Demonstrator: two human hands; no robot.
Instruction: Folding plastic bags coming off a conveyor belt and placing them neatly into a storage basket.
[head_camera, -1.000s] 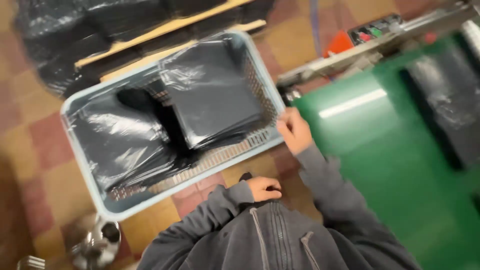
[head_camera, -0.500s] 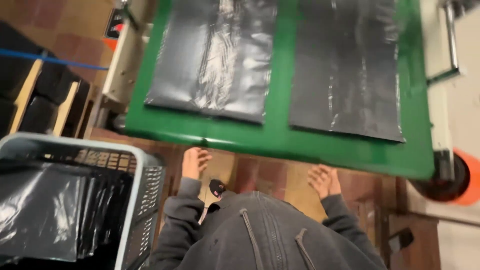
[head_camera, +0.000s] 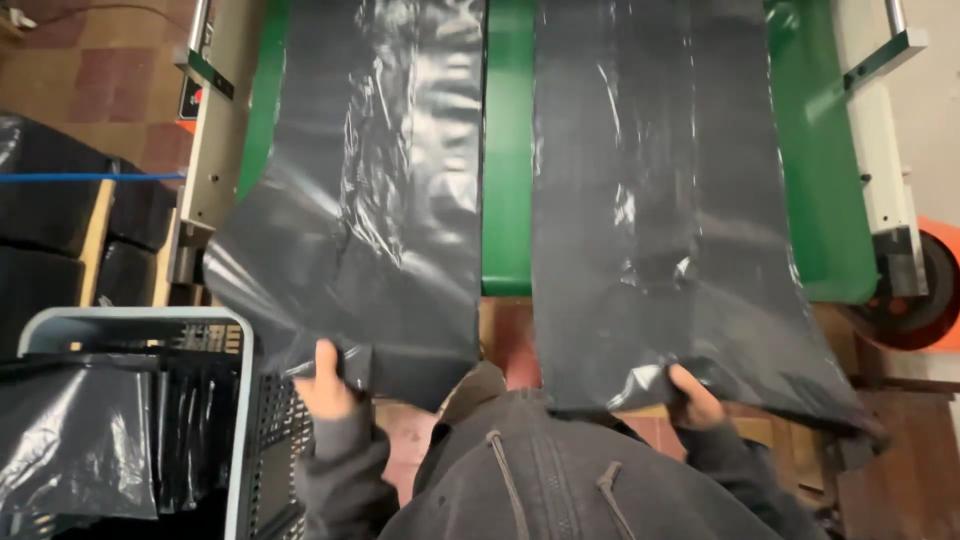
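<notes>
Left grip (head_camera: 325, 385): now pinching the near edge of the left black sheet (head_camera: 360, 220).
Right grip (head_camera: 693, 395): clutching the right black sheet (head_camera: 660, 200).
Change: hands were empty half a second ago; both sheets are now overhanging the green surface (head_camera: 508, 150).
Basket (head_camera: 130, 320): sitting left of the left grip.

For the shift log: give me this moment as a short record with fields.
left hand: grips near edge of left black plastic sheet
right hand: grips near edge of right black plastic sheet
sheets: side by side, apart, hanging off green table
basket: grey, at person's left, holds black plastic
floor: reddish tiles
</notes>
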